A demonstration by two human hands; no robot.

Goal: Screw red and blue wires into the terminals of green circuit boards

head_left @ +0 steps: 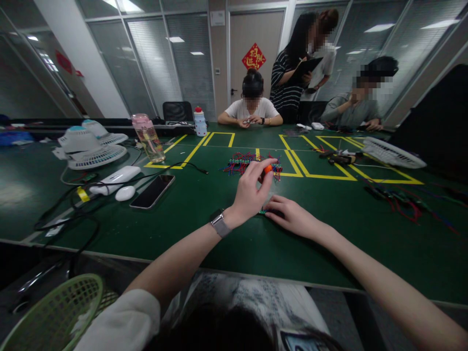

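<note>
My left hand point(251, 191), with a watch on its wrist, is closed round a small tool with an orange handle point(268, 169), probably a screwdriver, held upright over the green table point(204, 229). My right hand point(292, 214) lies flat beside it, fingers pressed on a small green part point(262, 212) on the table. Just beyond both hands lies a pile of small green parts with red and blue wires point(248, 163).
A phone point(152, 191), white mouse point(125, 193), power bank, cables, two small fans point(91, 146) and a pink bottle point(148, 137) lie to the left. A green basket point(54, 317) sits at lower left. Three people are at the far side; another fan point(393, 152) and wires lie right.
</note>
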